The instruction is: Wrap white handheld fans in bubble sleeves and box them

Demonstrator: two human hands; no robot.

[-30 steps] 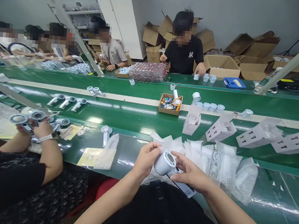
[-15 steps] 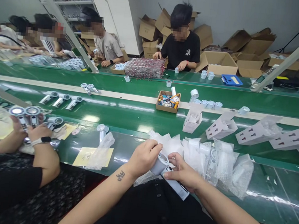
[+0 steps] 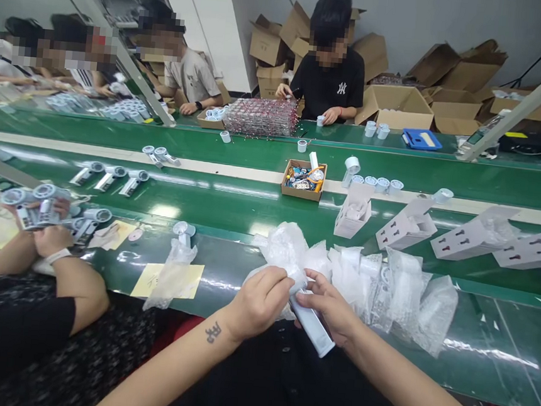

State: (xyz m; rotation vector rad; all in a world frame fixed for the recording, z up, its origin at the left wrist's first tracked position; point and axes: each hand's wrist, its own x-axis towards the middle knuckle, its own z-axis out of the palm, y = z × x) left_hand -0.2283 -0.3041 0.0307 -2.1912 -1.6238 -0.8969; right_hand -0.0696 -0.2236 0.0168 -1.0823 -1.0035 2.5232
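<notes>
A pale-blue hair-dryer-shaped device (image 3: 312,328), with a round head and a flat straight handle, is held in front of my body. My left hand (image 3: 262,298) is closed with its fingertips at the round head, which is partly hidden. On the other side, my right hand (image 3: 325,304) grips the upper handle between thumb and fingers. The handle slants down to the right. Just beyond my hands lies a bubble-wrap bag (image 3: 286,245). More wrapped devices (image 3: 402,290) rest in a row to its right.
Open white boxes (image 3: 403,230) stand on the green conveyor. A small carton of parts (image 3: 301,192) sits mid-belt. To the left, a bagged device (image 3: 177,261) lies partly over yellow paper (image 3: 192,281). A co-worker's hands (image 3: 50,234) hold similar devices there; other people work across the line.
The device has turned in my hands, so its round opening no longer faces up and the handle's broad side shows. The bubble-wrap bag behind it stands higher. The neighbour's hands have moved slightly left.
</notes>
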